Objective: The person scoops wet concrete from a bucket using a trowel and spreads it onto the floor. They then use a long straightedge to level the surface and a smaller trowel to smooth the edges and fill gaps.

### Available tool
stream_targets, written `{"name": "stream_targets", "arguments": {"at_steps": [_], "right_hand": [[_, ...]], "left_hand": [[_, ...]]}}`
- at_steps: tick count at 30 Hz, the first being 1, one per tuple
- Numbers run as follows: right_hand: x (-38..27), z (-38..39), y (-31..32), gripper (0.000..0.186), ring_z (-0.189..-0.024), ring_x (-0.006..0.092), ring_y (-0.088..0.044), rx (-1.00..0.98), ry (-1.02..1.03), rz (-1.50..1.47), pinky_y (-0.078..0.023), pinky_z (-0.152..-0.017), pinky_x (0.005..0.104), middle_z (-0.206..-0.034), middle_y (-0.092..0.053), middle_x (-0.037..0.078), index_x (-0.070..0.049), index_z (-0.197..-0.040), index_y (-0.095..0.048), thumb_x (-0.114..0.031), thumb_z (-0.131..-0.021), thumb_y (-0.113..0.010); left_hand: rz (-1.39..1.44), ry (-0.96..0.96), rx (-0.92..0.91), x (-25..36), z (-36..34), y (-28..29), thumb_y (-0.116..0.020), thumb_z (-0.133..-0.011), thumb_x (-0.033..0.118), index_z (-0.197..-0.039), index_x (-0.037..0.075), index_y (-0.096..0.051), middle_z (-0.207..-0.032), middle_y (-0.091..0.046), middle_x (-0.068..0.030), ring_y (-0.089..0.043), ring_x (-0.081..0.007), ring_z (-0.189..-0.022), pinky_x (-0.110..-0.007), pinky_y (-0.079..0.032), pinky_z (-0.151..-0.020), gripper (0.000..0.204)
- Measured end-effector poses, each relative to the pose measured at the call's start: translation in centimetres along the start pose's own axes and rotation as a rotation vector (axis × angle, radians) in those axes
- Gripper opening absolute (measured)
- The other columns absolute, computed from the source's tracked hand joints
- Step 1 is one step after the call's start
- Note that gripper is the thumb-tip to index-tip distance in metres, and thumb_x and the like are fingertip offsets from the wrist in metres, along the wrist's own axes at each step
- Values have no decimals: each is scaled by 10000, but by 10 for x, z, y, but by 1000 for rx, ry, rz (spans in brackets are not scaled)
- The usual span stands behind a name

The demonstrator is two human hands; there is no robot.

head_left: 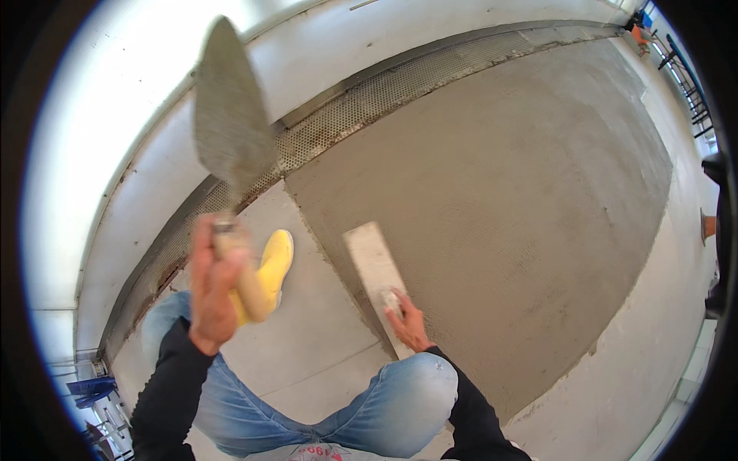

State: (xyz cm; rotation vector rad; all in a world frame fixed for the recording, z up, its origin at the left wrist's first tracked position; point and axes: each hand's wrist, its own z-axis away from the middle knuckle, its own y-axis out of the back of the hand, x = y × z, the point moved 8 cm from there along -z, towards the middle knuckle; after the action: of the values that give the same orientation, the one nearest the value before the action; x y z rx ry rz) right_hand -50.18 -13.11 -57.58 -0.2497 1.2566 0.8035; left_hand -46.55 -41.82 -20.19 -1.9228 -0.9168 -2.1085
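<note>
My left hand (215,288) is raised above my left knee, its fingers wrapped round the wooden handle of a pointed trowel (229,107). The trowel's blade points up and away, grey with mortar, and looks slightly blurred. Low over the floor, my right hand (409,321) grips the handle of a long rectangular finishing trowel (373,257). That flat blade lies at the left edge of a wide patch of wet grey mortar (500,192). Whether the blade presses on the mortar or hovers just above it, I cannot tell.
A perforated metal strip (330,127) runs along the foot of the white wall (146,146). Paler slab floor (307,330) borders the mortar near my yellow boot (278,261). A terracotta-coloured object (708,227) stands at the far right. Dark metal racks (688,84) are at the back right.
</note>
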Motion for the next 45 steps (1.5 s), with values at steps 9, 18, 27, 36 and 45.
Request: {"name": "stream_targets", "arguments": {"at_steps": [9, 18, 27, 36, 45], "right_hand": [[-130, 45, 136, 641, -1195, 350, -603, 292, 330, -159, -468, -1024, 432, -1287, -599, 231, 15, -1434, -460, -347, -954, -682], [-120, 215, 223, 591, -1086, 439, -612, 961, 171, -487, -490, -946, 456, -1170, -616, 316, 81, -1389, -461, -287, -963, -639], [-5, 765, 190, 298, -867, 369, -728, 1257, -1395, 540, -568, -721, 481, -904, -740, 180, -99, -1073, -692, -320, -875, -708], [126, 790, 210, 241, -842, 363, -748, 635, -1461, 671, -599, -748, 465, -881, -754, 188, -146, -877, -800, -258, -752, -626], [63, 848, 135, 218, -577, 142, -611, 1317, -1037, -505, -479, -548, 312, -686, -643, 59, -17, -838, -708, -226, -833, -768]], "left_hand": [[575, 602, -657, -86, 60, -281, -520, -1077, 456, -1361, 99, -474, -1212, -578, -13, -553, -150, -1170, -345, -449, -1032, 459], [493, 261, -758, -46, 62, -400, -546, -1082, 200, -1439, 89, -479, -1302, -582, -56, -598, -195, -1192, -344, -499, -995, 379], [-6, -297, -758, -58, -52, -346, -588, -1044, 213, -1402, 53, -514, -1423, -503, -74, -572, -239, -1220, -395, -466, -1054, 399], [-127, -243, -515, -20, -93, -230, -692, -969, 235, -1402, 25, -465, -1230, -618, -176, -635, -308, -1012, -456, -570, -863, 532], [-6, -553, -376, -22, -123, -181, -658, -998, 340, -1305, -23, -504, -1271, -634, -233, -642, -358, -1122, -502, -555, -933, 500]]}}
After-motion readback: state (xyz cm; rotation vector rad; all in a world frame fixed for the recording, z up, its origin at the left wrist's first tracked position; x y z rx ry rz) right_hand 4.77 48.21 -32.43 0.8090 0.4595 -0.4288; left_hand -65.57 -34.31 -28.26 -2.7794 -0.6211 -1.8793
